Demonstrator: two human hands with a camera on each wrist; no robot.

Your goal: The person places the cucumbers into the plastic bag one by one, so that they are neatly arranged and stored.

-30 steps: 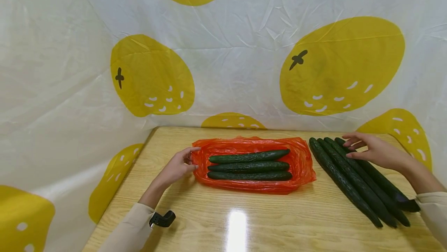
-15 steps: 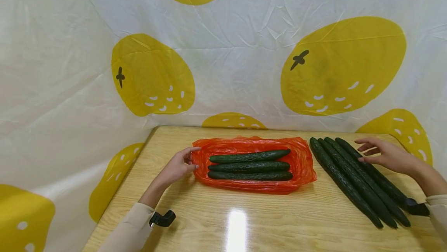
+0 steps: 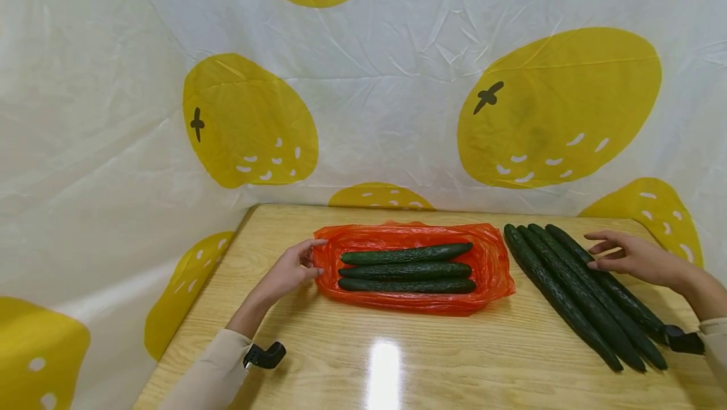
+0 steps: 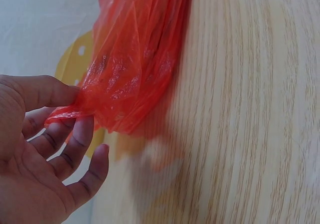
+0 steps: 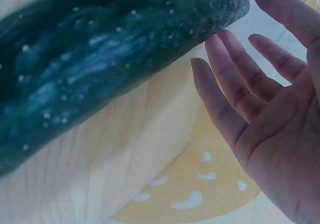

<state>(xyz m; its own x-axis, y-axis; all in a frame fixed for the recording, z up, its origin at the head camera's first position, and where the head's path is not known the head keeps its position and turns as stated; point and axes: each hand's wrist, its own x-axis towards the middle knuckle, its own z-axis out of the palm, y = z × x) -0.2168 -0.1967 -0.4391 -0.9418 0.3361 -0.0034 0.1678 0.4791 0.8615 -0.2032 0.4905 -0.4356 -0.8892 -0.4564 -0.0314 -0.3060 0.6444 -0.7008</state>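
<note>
Lemon-print sheeting backs our wooden table [image 3: 397,359]. We see three cucumbers [image 3: 406,269] inside the orange plastic bag [image 3: 494,271], whose edge our left hand [image 3: 286,272] pinches. Our right hand [image 3: 636,257], fingers spread, has withdrawn rightward off the loose cucumbers [image 3: 573,296] beside it.

Dark green cucumbers [image 3: 579,290] with pale speckles; an orange-red bag [image 3: 494,265]; a light wood-grain desk [image 3: 397,359]; a white sheet [image 3: 369,94] printed with yellow lemons.
</note>
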